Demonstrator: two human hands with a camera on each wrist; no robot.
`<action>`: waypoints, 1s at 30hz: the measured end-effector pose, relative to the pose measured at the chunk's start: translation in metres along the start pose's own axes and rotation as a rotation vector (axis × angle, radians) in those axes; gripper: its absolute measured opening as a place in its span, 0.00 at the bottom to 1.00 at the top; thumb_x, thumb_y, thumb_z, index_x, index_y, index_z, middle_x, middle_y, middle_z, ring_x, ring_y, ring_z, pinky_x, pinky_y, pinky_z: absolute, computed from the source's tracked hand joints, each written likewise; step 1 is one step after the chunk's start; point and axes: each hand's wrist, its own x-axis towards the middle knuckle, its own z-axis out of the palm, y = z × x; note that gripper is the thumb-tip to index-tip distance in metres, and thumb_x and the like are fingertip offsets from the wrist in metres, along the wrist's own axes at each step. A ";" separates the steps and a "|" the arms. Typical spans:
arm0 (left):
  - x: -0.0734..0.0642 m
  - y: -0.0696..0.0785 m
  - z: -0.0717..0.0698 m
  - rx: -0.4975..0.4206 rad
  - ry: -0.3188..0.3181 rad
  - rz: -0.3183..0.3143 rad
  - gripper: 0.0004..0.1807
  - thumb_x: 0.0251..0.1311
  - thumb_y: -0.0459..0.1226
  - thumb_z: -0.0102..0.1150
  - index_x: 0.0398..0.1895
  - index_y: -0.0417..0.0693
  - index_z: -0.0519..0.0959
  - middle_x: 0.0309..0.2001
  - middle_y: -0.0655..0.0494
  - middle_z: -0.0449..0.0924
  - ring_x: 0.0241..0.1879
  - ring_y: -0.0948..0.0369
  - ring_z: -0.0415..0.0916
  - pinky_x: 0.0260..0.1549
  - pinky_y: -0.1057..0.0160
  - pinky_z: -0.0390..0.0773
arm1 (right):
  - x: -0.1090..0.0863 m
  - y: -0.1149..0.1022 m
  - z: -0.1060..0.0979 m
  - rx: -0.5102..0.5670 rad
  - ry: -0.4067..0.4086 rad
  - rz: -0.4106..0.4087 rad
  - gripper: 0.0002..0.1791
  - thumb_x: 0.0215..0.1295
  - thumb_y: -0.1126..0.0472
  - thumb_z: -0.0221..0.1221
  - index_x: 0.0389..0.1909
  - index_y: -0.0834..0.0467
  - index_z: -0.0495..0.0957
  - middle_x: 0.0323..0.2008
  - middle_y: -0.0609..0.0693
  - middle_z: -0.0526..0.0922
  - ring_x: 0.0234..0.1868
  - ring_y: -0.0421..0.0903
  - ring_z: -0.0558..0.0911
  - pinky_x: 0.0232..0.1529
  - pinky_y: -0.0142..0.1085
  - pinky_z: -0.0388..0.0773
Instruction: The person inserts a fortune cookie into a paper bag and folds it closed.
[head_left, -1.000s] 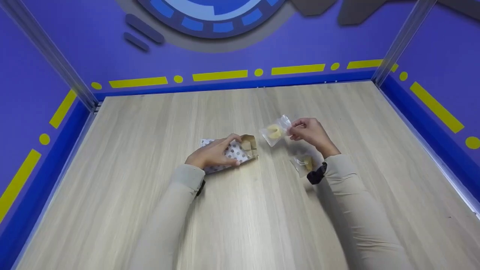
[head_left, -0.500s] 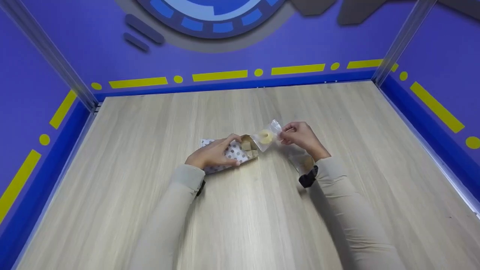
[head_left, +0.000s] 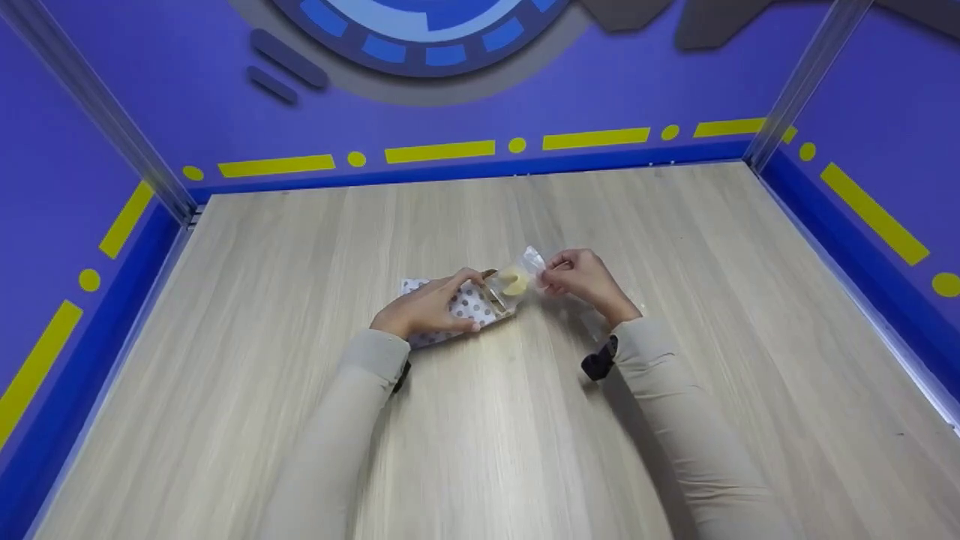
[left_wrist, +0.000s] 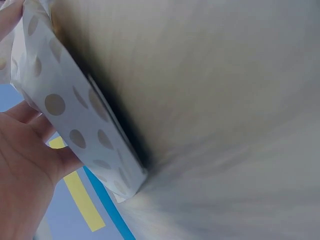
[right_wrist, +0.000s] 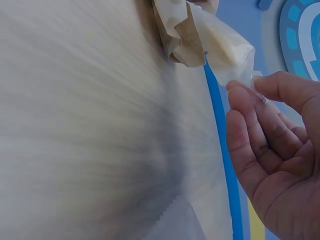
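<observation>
My left hand (head_left: 427, 307) grips a white paper bag (head_left: 471, 306) with brown dots, lying on its side, thumb and fingers spread across it. Its plain brown mouth faces right, and in the left wrist view the dotted side (left_wrist: 75, 105) slants down to a folded end. Between thumb and fingertips my right hand (head_left: 589, 281) pinches one end of a clear wrapper with a fortune cookie (head_left: 514, 281) inside. The wrapper's far end is at the bag's mouth; the right wrist view has the wrapped cookie (right_wrist: 225, 47) partly behind the crumpled brown rim (right_wrist: 185, 42).
A second clear wrapper (head_left: 596, 326) lies on the wooden table (head_left: 480, 450), mostly hidden under my right wrist; its serrated corner (right_wrist: 177, 225) shows in the right wrist view. Blue panels (head_left: 480, 124) with yellow marks wall the table at the back and sides.
My right hand has carried the wrapped fortune cookie left, from beside the bag to its mouth. The left hand and bag have stayed put. My right forearm now covers most of the second wrapper.
</observation>
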 end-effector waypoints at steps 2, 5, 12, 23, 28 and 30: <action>0.000 0.000 0.000 0.003 -0.001 -0.001 0.36 0.51 0.55 0.67 0.62 0.73 0.61 0.66 0.54 0.68 0.51 0.56 0.70 0.52 0.51 0.72 | 0.000 -0.001 0.003 -0.004 0.003 0.005 0.08 0.58 0.64 0.59 0.36 0.64 0.76 0.27 0.49 0.84 0.27 0.41 0.83 0.38 0.39 0.83; -0.001 0.001 -0.001 0.011 -0.001 -0.007 0.36 0.51 0.55 0.67 0.63 0.73 0.60 0.67 0.54 0.67 0.57 0.55 0.70 0.56 0.50 0.71 | -0.001 -0.002 0.007 -0.005 0.004 0.009 0.07 0.58 0.64 0.59 0.36 0.64 0.76 0.27 0.50 0.84 0.29 0.46 0.84 0.38 0.39 0.83; -0.001 0.002 -0.001 0.020 -0.006 -0.019 0.37 0.51 0.56 0.67 0.63 0.74 0.60 0.69 0.55 0.64 0.65 0.52 0.66 0.60 0.47 0.68 | -0.003 -0.005 0.015 -0.030 0.011 0.001 0.08 0.59 0.64 0.60 0.36 0.64 0.77 0.29 0.53 0.85 0.30 0.49 0.85 0.38 0.41 0.83; -0.001 0.002 0.000 0.024 -0.017 -0.029 0.36 0.51 0.55 0.67 0.63 0.75 0.60 0.70 0.56 0.64 0.65 0.54 0.65 0.61 0.47 0.67 | 0.000 -0.006 0.022 -0.043 0.085 -0.016 0.06 0.56 0.66 0.58 0.32 0.65 0.78 0.21 0.49 0.83 0.21 0.39 0.81 0.29 0.35 0.82; -0.001 0.003 0.000 0.025 -0.012 -0.036 0.36 0.51 0.55 0.67 0.62 0.77 0.60 0.69 0.56 0.65 0.62 0.55 0.67 0.59 0.48 0.69 | 0.001 -0.007 0.024 -0.056 0.113 -0.026 0.06 0.57 0.66 0.59 0.32 0.65 0.78 0.23 0.52 0.84 0.21 0.39 0.81 0.27 0.34 0.81; -0.001 0.003 0.000 0.023 -0.010 -0.042 0.36 0.50 0.55 0.67 0.62 0.77 0.60 0.68 0.56 0.66 0.60 0.55 0.68 0.57 0.48 0.70 | 0.001 -0.008 0.027 -0.056 0.095 -0.022 0.06 0.57 0.65 0.59 0.33 0.65 0.78 0.24 0.52 0.84 0.22 0.38 0.81 0.26 0.31 0.80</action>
